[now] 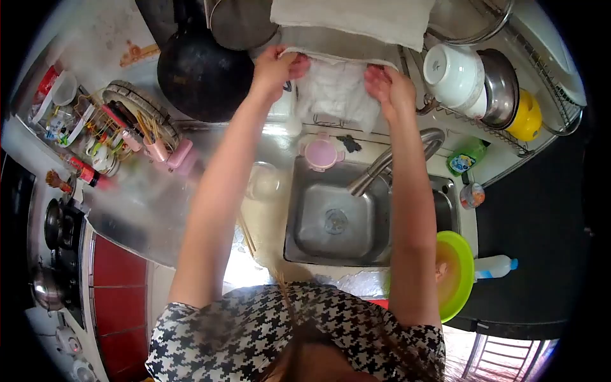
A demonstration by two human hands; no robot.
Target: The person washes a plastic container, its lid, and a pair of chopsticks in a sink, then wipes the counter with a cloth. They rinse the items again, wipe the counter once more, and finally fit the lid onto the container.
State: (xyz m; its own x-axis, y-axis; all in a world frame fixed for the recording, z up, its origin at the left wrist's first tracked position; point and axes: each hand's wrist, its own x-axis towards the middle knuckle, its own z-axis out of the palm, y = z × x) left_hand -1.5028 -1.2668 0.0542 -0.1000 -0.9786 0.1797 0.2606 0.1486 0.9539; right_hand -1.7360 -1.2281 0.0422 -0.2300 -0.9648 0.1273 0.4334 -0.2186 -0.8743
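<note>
Both arms reach over the sink to a white cloth hanging behind it. The left hand pinches one top corner and the right hand closes its grip on the other edge, seemingly to spread it flat. A towel hides whatever it hangs from, and the right forearm cuts across the tap.
</note>
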